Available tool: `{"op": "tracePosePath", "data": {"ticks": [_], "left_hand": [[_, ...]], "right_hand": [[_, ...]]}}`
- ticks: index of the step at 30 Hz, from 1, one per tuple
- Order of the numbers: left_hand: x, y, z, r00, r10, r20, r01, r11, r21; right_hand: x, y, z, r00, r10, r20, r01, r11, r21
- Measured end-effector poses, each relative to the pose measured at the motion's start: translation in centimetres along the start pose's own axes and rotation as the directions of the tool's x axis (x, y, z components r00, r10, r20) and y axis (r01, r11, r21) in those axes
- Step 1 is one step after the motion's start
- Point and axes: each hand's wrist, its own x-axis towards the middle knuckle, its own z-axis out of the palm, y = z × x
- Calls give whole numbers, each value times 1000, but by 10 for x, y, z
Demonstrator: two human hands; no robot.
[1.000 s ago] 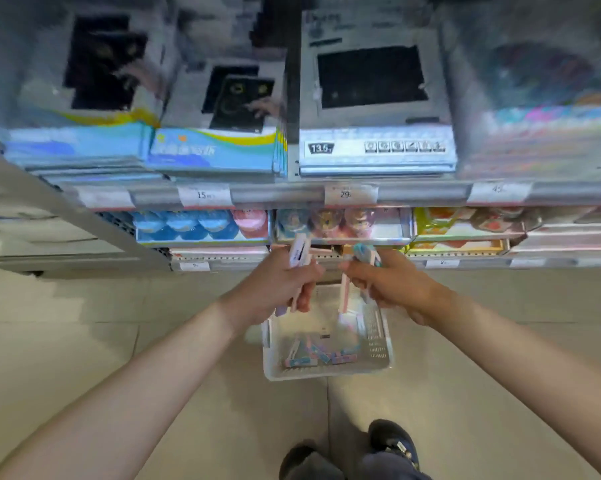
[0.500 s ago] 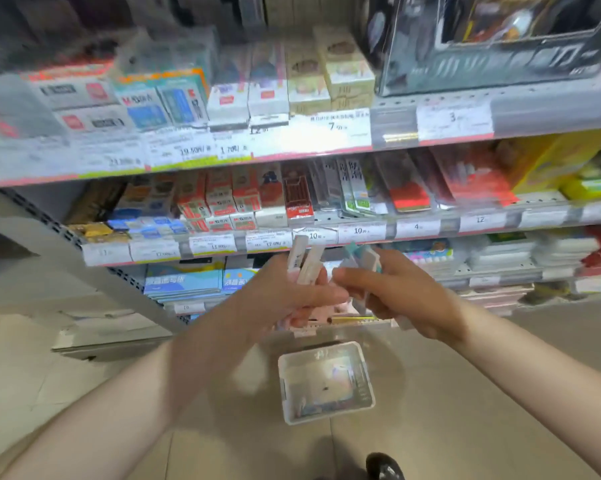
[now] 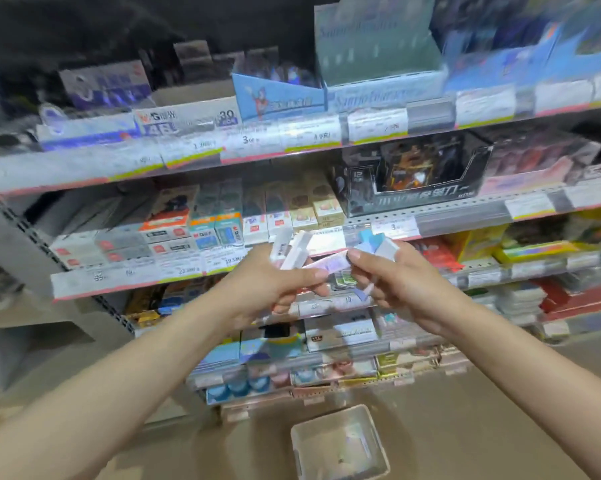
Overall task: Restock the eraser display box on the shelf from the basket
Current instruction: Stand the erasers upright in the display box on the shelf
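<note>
Both hands are being held up in front of the shelving, near chest level, close together at centre frame. The left hand (image 3: 275, 285) is gripping a small fan of white stick erasers (image 3: 292, 249), fingers curled round their lower ends, thumb pressing across the front; the sticks are poking up and tilting right. The right hand (image 3: 392, 282) is holding a bunch of blue-and-white erasers (image 3: 378, 245), fingers curled round them, with one pale end sticking out below the palm. A pinkish-lilac eraser pack (image 3: 327, 263) is lying crosswise between the two hands; its left end is sitting by the left thumb and its right end is meeting the right fingertips, which seem to be pinching it, though blur is making the exact contact hard to tell.

The white basket (image 3: 339, 445) is sitting on the floor (image 3: 465, 427), low and near, right of centre, well apart from the hands; its contents are too blurred to make out.

Behind the hands, shelves (image 3: 188, 157) are running left to right with price tags (image 3: 377, 124) along their edges. The top row is carrying open display boxes, including a pale blue-green display box (image 3: 378, 53) at the far upper right of centre and a blue box (image 3: 278, 95) just left of it. A black display box (image 3: 413, 174) is standing on the next shelf down, to the right. Which box is the eraser one I cannot tell; the frame is motion-blurred.
</note>
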Motion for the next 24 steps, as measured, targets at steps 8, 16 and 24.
{"op": "tracePosePath", "data": {"ticks": [8,16,24], "left_hand": [[-3,56,-4,996,83,21,-85,992,92],[27,114,0,990,129,64,-143,928,345],[74,161,20,930,358,-83,-325,906,270]], "right_hand": [[-9,-53,-38,964,-242,-112,195,924,-328],[25,-117,-57,937,-255,238,346,602,-719],[69,-153,-109,921,-368,129,374,741,-558]]}}
